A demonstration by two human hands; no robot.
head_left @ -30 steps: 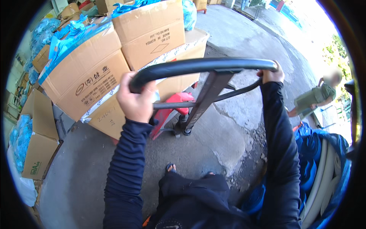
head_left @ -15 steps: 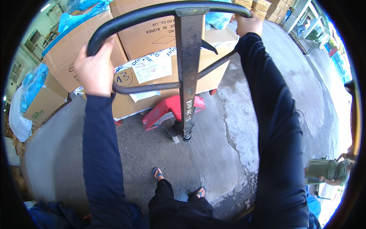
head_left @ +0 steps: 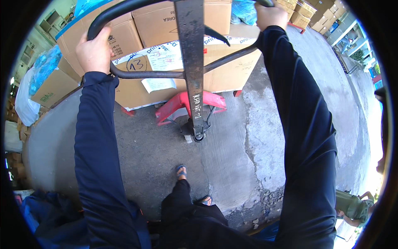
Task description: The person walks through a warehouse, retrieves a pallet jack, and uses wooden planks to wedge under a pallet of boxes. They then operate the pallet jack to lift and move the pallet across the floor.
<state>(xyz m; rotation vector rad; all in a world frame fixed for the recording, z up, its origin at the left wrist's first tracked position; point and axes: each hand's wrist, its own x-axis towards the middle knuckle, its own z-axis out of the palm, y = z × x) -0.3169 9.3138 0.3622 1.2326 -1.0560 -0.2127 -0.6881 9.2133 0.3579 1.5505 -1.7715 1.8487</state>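
Both the left hand [head_left: 96, 52] and right hand [head_left: 271, 15] are gripping the pallet jack handle [head_left: 137, 8]. Sealed cardboard boxes [head_left: 161, 25] are sitting stacked at the upper centre, contents hidden.

A single fisheye view from the person's head looks steeply down and forward, close over both outstretched arms, onto the pallet jack handle [head_left: 188, 62] straight ahead, with stacked cardboard boxes [head_left: 166, 25] beyond it, concrete floor [head_left: 232, 157] beneath it, and straight edges bending toward the dark rim.
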